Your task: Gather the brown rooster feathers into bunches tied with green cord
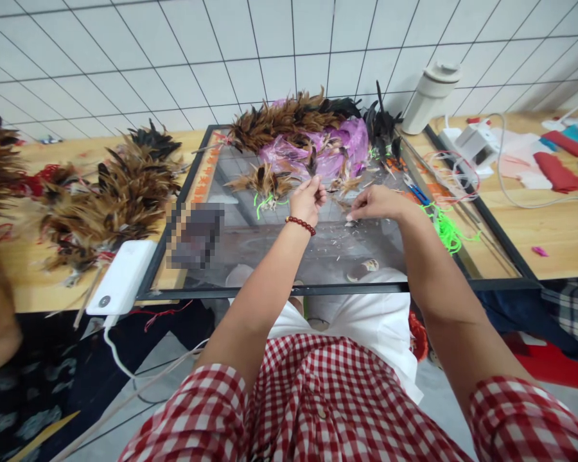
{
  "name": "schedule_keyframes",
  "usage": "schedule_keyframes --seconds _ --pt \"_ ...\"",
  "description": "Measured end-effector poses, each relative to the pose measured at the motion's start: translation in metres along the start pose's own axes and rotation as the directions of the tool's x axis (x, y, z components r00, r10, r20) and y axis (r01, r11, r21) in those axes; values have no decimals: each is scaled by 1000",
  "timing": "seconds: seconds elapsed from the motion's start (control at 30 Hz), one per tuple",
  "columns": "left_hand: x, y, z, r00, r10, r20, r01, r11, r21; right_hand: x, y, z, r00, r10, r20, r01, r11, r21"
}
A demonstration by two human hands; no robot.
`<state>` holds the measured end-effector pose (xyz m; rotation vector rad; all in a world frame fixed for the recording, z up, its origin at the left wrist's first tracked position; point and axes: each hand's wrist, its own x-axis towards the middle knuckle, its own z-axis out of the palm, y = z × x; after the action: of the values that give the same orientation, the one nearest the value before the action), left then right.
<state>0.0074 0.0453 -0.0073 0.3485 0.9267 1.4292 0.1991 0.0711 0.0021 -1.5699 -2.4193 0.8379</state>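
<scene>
My left hand [309, 197], with a red bead bracelet at the wrist, is raised over the glass panel [279, 256] with fingers pinched on a small dark feather. My right hand [376, 203] rests lower on the glass, fingers closed over small feather bits that I cannot make out. A tied bundle of brown feathers with green string [266, 185] lies just left of my left hand. Behind both hands a purple plastic bag [337, 151] holds a heap of brown and black feathers [284, 119].
Finished feather bunches [110, 192] lie on the wooden table at left, beside a white power bank [122, 276] with a cable. Green cord [446, 228], blue scissors [418, 191], a white tumbler [431, 96], a power strip [474, 144] and red cloth [559, 170] sit at right.
</scene>
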Motion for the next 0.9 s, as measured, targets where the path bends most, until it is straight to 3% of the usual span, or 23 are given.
schedule_keyframes --seconds 0.17,0.27,0.33,0.4,0.47,0.53,0.7,0.9 --pt "-2 -3 0 1000 2 15 -3 997 83 -3 -12 5 999 29 12 -28 992 -123" --pt "-2 -4 -1 999 -4 39 -1 989 147 -2 -5 3 1000 11 4 -11 990 142" --pt "-2 -5 -1 999 -18 47 9 983 183 0 1 2 993 -2 -116 59 868 493" --pt "-3 -6 -1 998 -43 56 30 976 215 3 1 5 972 52 -229 142 646 750" --pt "-5 -8 0 993 -86 77 65 968 241 7 -5 11 958 112 -263 181 473 862" --pt "-7 -10 1 985 -134 106 104 962 252 11 -15 21 952 127 -279 207 403 892" --pt "-12 -9 4 968 -197 156 154 956 251 18 -32 41 912 132 -388 288 465 837" --pt "-14 -7 6 952 -221 211 151 940 306 21 -27 41 867 108 -486 332 603 726"
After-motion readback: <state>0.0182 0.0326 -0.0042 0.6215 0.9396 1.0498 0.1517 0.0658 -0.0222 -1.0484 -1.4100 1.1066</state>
